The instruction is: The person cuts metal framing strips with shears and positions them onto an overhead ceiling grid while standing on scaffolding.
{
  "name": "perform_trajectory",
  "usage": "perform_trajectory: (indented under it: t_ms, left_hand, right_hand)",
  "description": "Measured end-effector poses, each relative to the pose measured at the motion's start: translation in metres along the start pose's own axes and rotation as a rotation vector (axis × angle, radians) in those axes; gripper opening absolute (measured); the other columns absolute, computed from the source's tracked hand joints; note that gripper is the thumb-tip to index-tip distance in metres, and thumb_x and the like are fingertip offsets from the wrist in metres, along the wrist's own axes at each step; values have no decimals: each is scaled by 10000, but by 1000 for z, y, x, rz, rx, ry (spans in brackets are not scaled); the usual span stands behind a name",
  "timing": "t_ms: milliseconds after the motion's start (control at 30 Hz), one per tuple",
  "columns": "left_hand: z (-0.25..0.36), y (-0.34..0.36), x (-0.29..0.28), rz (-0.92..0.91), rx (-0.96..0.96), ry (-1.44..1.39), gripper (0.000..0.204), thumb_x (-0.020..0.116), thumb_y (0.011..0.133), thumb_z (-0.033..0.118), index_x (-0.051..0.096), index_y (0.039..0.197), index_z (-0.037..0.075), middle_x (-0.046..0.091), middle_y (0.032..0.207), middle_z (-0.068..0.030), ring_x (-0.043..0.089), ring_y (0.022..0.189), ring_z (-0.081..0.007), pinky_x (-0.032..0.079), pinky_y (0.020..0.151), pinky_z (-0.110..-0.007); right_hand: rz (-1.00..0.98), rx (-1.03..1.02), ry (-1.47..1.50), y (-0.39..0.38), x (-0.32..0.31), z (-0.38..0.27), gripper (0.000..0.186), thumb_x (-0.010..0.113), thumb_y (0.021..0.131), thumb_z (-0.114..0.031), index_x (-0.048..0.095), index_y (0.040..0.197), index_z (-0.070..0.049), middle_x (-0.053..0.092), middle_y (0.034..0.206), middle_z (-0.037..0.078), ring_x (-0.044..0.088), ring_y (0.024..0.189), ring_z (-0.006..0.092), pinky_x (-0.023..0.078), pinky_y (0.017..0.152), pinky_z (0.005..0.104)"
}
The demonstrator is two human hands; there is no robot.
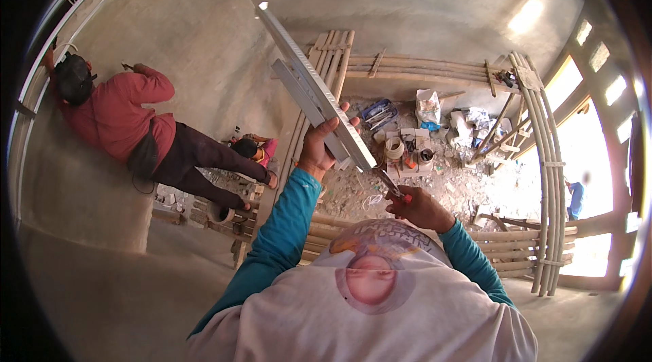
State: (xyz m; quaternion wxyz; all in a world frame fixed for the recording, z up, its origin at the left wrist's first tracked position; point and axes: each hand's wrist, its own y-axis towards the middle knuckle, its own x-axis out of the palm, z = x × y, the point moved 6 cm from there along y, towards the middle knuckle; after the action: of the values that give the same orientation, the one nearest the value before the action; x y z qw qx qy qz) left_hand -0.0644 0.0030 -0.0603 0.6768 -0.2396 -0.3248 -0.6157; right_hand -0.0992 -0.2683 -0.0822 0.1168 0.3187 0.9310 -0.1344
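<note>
My left hand (318, 148) is wrapped round a long silvery metal channel (309, 77), near its lower end. Beside it in the same grip lies a shorter metal strip or flange (297, 92); whether the two are one piece I cannot tell. The channel slants up and to the left, its far end near the wall. My right hand (422, 208) is closed on a pair of red-handled tin snips (390, 184). The jaws of the snips are at the lower end of the channel; whether they bite into it is too small to see.
Bamboo pole scaffolding (547, 178) surrounds a drop to a littered floor (353, 189). Below are a blue tool tray (379, 114), a white sack (428, 107) and rolls of material (394, 149). A co-worker in red (122, 114) stands left; another person (255, 149) is lower down.
</note>
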Motion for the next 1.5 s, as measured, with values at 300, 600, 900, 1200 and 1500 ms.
perform_trajectory:
  t_ms: [300, 600, 900, 1200, 1500]
  left_hand:
    - [0, -15, 6, -101, 28, -106, 745, 782, 888, 176, 395, 1523, 135, 589, 1377, -88, 659, 1095, -330, 581, 934, -519]
    - [5, -25, 10, -79, 36, -98, 831, 798, 857, 178, 357, 1562, 160, 581, 1365, -57, 650, 1071, -310, 576, 933, -505]
    - [1, -22, 8, -103, 39, -105, 814, 789, 864, 145, 357, 1554, 165, 583, 1361, -67, 663, 1075, -325, 590, 909, -517]
    - [-5, -16, 1, -117, 35, -117, 837, 778, 884, 143, 325, 1588, 159, 586, 1385, -84, 666, 1084, -333, 576, 927, -533]
    - [-8, -11, 3, -63, 4, -75, 844, 798, 854, 157, 349, 1567, 155, 582, 1370, -74, 670, 1065, -335, 589, 917, -520]
  right_hand:
    - [-115, -141, -42, 4, 11, -30, 218, 751, 926, -226, 682, 983, -27, 675, 784, 126, 635, 714, 214, 516, 694, 392]
    - [-148, -137, 32, 4, 19, -34, 198, 759, 920, -194, 666, 955, -21, 659, 748, 94, 607, 683, 176, 507, 667, 373]
    - [-184, -48, 127, 4, 19, -31, 175, 746, 934, -176, 648, 916, -31, 619, 690, 26, 579, 607, 100, 489, 569, 320]
    - [-181, -54, 95, 11, 19, -20, 157, 761, 901, -140, 644, 911, -35, 610, 689, 17, 576, 615, 88, 486, 564, 312]
    - [-199, -44, 140, 12, 13, -15, 157, 763, 899, -129, 654, 955, -31, 637, 720, 26, 615, 644, 96, 509, 578, 300]
